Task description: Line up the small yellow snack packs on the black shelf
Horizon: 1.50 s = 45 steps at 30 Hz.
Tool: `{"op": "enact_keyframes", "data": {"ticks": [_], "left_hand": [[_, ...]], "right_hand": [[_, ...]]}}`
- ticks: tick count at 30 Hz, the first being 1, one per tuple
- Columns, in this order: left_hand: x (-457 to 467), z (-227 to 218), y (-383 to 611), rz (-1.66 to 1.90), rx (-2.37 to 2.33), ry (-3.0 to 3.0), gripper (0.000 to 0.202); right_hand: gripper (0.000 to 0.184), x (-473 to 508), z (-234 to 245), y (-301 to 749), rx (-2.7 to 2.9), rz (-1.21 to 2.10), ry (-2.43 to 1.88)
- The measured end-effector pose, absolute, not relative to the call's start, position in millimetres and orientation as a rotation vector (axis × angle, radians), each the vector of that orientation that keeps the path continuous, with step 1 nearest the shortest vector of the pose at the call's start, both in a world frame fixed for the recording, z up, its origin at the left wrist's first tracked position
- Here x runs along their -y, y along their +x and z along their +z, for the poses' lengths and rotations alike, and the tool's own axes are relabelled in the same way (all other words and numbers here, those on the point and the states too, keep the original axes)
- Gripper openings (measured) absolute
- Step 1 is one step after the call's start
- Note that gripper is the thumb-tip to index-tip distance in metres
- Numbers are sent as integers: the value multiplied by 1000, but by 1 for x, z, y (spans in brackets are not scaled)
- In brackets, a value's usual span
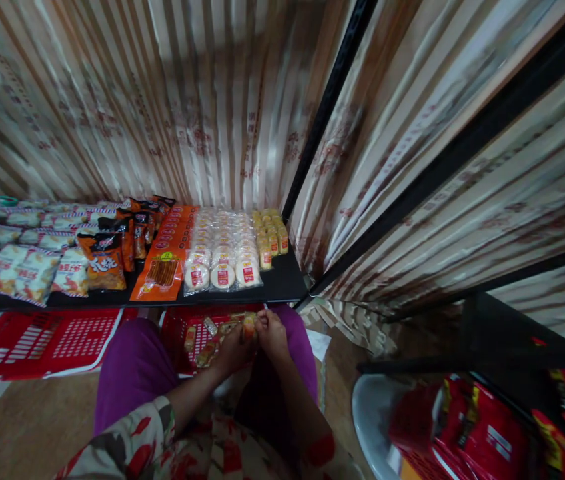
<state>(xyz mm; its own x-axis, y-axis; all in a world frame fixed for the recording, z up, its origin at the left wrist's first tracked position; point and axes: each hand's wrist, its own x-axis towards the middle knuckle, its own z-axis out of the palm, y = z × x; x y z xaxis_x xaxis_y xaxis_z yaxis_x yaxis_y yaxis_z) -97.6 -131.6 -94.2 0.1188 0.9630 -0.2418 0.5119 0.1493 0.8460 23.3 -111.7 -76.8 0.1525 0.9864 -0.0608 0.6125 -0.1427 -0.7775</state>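
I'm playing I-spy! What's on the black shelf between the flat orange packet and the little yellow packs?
In the head view, rows of clear-wrapped round white items lie between the flat orange packet and the little yellow packs.

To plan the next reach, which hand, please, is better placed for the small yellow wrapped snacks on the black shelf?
Probably the right hand, nearer those snacks; the left hand sits lower, over the red plastic basket.
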Motion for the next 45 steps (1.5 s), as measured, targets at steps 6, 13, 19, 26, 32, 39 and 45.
{"op": "enact_keyframes", "data": {"ticks": [6,13,19,26,32,39,45], "left_hand": [[128,-68,-84,658,-1480,1550,23],[119,-53,-72,621,-1573,1520,27],[107,-52,-60,713,-1495,1460,21],[92,-48,-45,740,-1596,1519,23],[80,-37,-34,752,-1622,1516,29],[67,-40,-23,855,-1666,1481,32],[55,-42,-18,861,-1662,1448,34]], "right_hand": [[21,112,-55,34,1548,682,-1859],[31,109,-46,41,1448,686,-1834],[34,106,-50,46,1306,746,-1741],[36,99,-52,56,1287,695,-1696],[43,90,-48,61,1274,644,-1712],[45,79,-47,65,1248,547,-1692],[53,67,-56,66,1237,505,-1650]]}}
